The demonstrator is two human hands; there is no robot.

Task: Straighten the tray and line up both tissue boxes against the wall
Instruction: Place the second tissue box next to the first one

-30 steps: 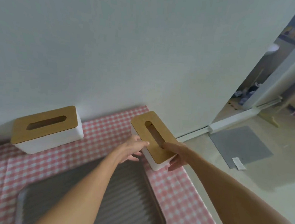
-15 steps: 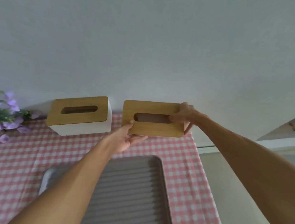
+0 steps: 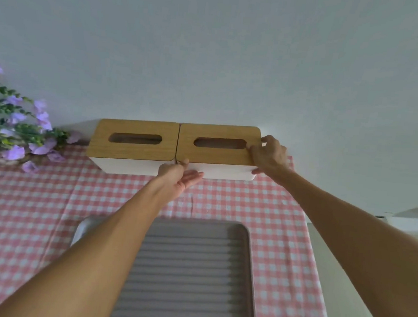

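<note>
Both hands met on the right tissue box. The right hand held its right end in a half-closed grip, fingers curled over the wooden lid's corner and thumb low against the white side. The left hand lay open, palm turned up, with its fingertips touching the box's lower front near its left corner; it clasped nothing.

Two tissue boxes stood on the surface, each a white rectangular body under a tan wood-grain lid with rounded corners and one long oval slot. The left tissue box sat just beyond the left hand, its end touching the right box's end, and both backs lay along the plain pale wall.

One tray, grey with rounded corners and ridged in parallel bands, lay between the two forearms, nearer the person than the hands and apart from the boxes. A pink-and-white checked cloth covered the surface. One spray of purple flowers with green leaves lay far to the left of the left hand.
</note>
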